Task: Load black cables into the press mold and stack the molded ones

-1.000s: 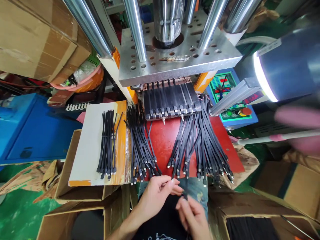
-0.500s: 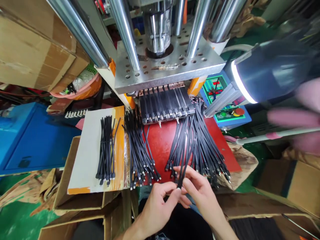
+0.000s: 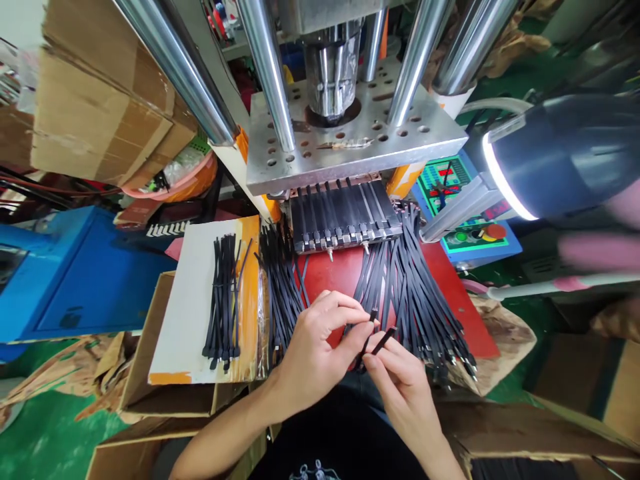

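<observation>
Both hands are in front of me over the table's front edge. My left hand (image 3: 320, 340) pinches a short black flat cable (image 3: 374, 315) near its end. My right hand (image 3: 400, 377) grips another black cable end (image 3: 385, 340) between thumb and fingers, close beside the left. Most of the cables' length is hidden by the hands, so I cannot tell whether they are one piece or two. A fan of black cables with metal plugs (image 3: 430, 293) lies just beyond the right hand. Another bunch of cables (image 3: 280, 287) lies past the left hand.
A press with a thick steel plate (image 3: 360, 157) stands above a black mould block (image 3: 345, 213) with cables laid in it. A bundle of cables (image 3: 223, 300) lies on the white board (image 3: 175, 313) at left. A lamp (image 3: 565, 153) and control box (image 3: 470, 230) are at right.
My left hand has moved up and over, and the right hand has turned. The cables, earlier stretching away from me, now show short ends between my fingers. The view has shifted slightly.
</observation>
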